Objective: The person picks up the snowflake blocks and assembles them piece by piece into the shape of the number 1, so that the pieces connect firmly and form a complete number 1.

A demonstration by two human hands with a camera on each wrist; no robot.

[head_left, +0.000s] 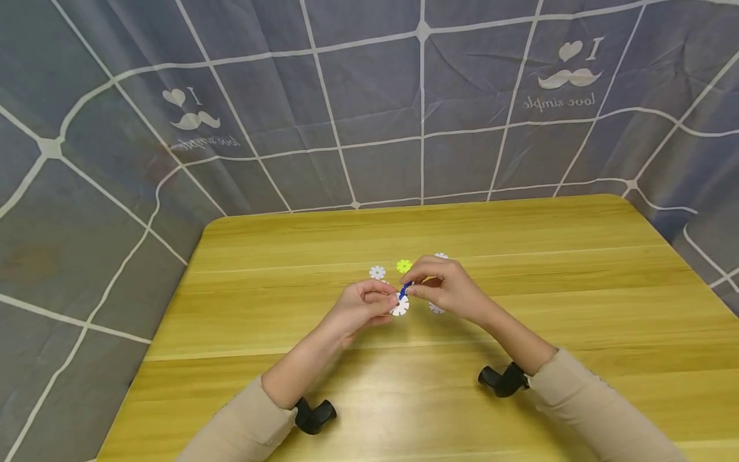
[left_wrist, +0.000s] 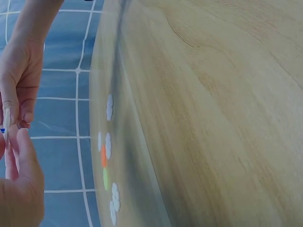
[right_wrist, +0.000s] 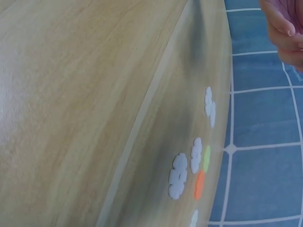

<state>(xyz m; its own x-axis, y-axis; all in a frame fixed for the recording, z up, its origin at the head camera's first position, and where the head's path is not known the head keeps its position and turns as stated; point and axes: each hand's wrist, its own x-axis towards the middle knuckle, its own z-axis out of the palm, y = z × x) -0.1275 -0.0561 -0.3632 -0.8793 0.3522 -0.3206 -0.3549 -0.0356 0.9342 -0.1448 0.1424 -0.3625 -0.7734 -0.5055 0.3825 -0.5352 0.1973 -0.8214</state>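
My left hand (head_left: 364, 308) pinches a white notched plastic disc (head_left: 400, 306), which faces the head camera. A blue notched disc (head_left: 406, 290), seen almost edge-on, is between the thumb and fingers of my right hand (head_left: 444, 285). The two discs meet at their rims in the head view, crossing at an angle. From the left wrist, the white disc shows as a thin upright edge with a bit of blue beside it. Fingertips cover part of both discs. Only part of a hand (right_wrist: 286, 33) enters the right wrist view, at the top right corner.
Beyond the hands lie a white disc (head_left: 377, 273), a yellow-green disc (head_left: 403, 265) and another white disc (head_left: 441, 255). One more white disc (head_left: 437, 308) is below the right hand. An orange disc (left_wrist: 103, 156) shows from the wrists. A grey-blue grid curtain (head_left: 375, 96) borders the wooden table (head_left: 260, 256).
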